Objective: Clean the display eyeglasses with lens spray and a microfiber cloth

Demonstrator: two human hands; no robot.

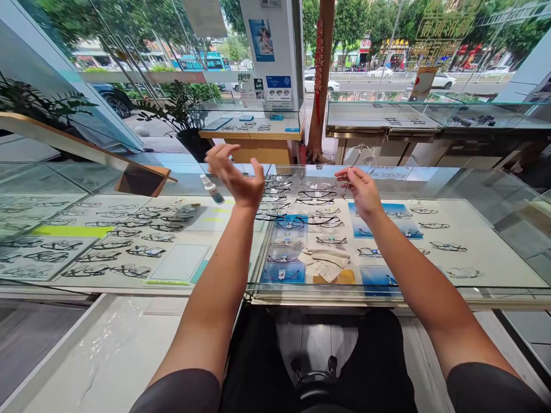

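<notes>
My right hand (360,186) is raised over the glass counter (430,179), its fingertips pinched on a pair of thin-rimmed eyeglasses (364,154). Part of that frame is hidden behind the fingers. To the left, my left hand (239,178) hovers above the counter with fingers and thumb spread, holding nothing. Beside it a small white spray bottle (212,190) stands on the glass. A crumpled beige cloth (326,263) lies between my forearms, near the front edge.
Rows of eyeglasses (318,193) fill the display under the glass. A wood-edged mirror or board (144,179) leans in from the left. Beyond the counter are a potted plant (191,140), more showcases (387,117) and a wooden post (318,97).
</notes>
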